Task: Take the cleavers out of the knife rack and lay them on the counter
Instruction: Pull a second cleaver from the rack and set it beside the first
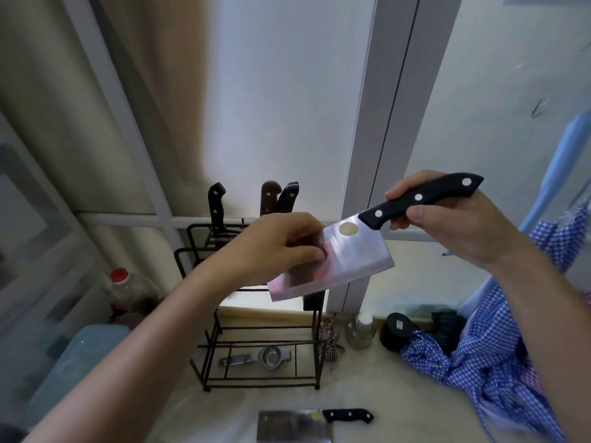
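1. At far left a clear bottle with a red cap (119,276) stands on the counter (367,388), with a pale blue container (86,350) in front of it
2. The black wire knife rack (256,356) stands at the back of the counter; three handles rise from its top: a black handle (216,206) on the left, then a brown handle (269,197) and a second black handle (287,196) side by side
3. A metal strainer (256,358) lies on the rack's bottom shelf
4. The left hand (271,247) is held in front of the rack, fingers curled, fingertips pressing the flat of a raised cleaver (339,260)
5. A second cleaver (307,423) lies flat on the counter at the bottom edge, black handle pointing right
6. The right hand (447,219) grips the raised cleaver's black riveted handle, blade tilted down to the left, above the counter
7. A small jar (360,330) and a black round object (398,327) sit right of the rack
8. Blue checked cloth (499,346) hangs at far right
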